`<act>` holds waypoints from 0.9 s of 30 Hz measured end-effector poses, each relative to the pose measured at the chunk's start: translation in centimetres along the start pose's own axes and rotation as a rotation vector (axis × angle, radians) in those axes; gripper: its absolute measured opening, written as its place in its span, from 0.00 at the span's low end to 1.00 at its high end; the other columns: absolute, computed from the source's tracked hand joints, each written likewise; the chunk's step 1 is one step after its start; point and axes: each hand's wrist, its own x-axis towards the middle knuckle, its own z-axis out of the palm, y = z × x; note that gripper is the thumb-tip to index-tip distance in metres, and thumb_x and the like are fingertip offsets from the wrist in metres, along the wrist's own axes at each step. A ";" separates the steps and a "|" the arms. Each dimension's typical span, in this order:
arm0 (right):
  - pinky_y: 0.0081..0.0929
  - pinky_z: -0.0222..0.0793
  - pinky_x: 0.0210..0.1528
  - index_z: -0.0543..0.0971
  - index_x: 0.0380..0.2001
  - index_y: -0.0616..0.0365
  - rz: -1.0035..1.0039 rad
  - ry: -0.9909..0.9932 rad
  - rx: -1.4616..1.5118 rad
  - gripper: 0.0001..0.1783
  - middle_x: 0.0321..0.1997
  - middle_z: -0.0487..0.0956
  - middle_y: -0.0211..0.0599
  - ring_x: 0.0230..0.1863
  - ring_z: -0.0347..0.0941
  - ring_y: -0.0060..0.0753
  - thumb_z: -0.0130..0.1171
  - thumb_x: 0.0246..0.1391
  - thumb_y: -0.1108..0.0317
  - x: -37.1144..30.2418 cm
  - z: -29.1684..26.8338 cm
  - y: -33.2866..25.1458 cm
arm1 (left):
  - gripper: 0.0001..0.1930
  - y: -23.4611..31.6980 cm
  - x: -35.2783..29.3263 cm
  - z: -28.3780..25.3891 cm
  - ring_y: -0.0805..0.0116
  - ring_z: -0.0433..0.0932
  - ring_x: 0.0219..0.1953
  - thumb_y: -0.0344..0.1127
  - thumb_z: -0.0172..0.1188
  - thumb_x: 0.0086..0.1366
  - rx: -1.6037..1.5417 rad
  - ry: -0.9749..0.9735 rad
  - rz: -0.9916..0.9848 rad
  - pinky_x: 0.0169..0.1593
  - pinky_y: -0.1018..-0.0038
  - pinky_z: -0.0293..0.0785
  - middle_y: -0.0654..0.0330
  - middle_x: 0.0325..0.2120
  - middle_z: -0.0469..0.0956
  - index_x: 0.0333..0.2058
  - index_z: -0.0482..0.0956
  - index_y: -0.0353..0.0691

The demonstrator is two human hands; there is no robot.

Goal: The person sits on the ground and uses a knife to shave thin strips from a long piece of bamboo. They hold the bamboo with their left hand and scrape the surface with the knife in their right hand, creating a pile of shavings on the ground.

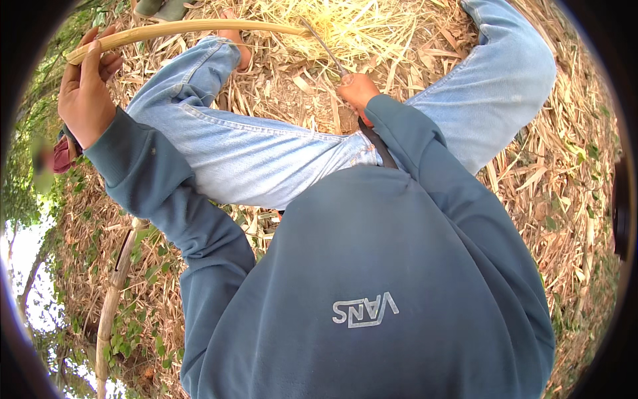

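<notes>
Dry, straw-coloured leaf litter [565, 199] covers the ground around both my hands, with green foliage [30, 113] past my left hand, out at the rim of the view. My hands are well apart. My left hand [86, 100] is raised and holds one end of a pale yellow bamboo strip [179, 28], thumb on the near side and fingers curled behind. From there the strip runs in a gentle bow toward the spot just beyond my right hand. My right hand [357, 91] is closed in a fist on a slim knife [323, 46], its blade slanting away and crossing the strip close to its far end; I cannot tell whether the edge presses into it. Behind that fist, a dark band [377, 141] passes under my sleeve; whether it belongs to the knife is unclear. Beyond the blade lies a loose heap of fine yellow shavings [359, 30]. Between my hands are my bent left leg in light blue jeans [252, 156] and a bare foot [240, 50], below the strip. Behind my left hand, a wooden pole [109, 312] rests among leaves.
</notes>
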 end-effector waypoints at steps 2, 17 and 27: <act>0.34 0.69 0.19 0.76 0.30 0.63 -0.071 -0.017 -0.031 0.15 0.16 0.75 0.44 0.15 0.73 0.36 0.56 0.46 0.61 -0.1 -0.1 0.2 | 0.16 0.0 -0.1 -0.3 0.61 0.80 0.39 0.27 0.51 0.66 -0.168 -0.099 0.001 0.44 0.73 0.80 0.40 0.41 0.77 0.49 0.69 0.21; 0.36 0.70 0.36 0.77 0.30 0.59 -0.478 0.140 -0.117 0.18 0.25 0.77 0.45 0.29 0.75 0.44 0.57 0.47 0.53 -3.4 -0.4 -2.3 | 0.13 0.2 -0.8 0.2 0.59 0.81 0.37 0.27 0.55 0.65 -0.125 -0.053 0.091 0.42 0.71 0.82 0.42 0.39 0.78 0.44 0.74 0.22; 0.40 0.71 0.36 0.78 0.30 0.59 -0.460 0.116 -0.155 0.18 0.25 0.78 0.47 0.30 0.76 0.49 0.57 0.44 0.54 -3.6 -0.1 -2.8 | 0.14 0.4 -0.8 0.3 0.59 0.81 0.38 0.29 0.55 0.65 -0.100 -0.042 0.031 0.44 0.70 0.82 0.42 0.39 0.78 0.44 0.73 0.22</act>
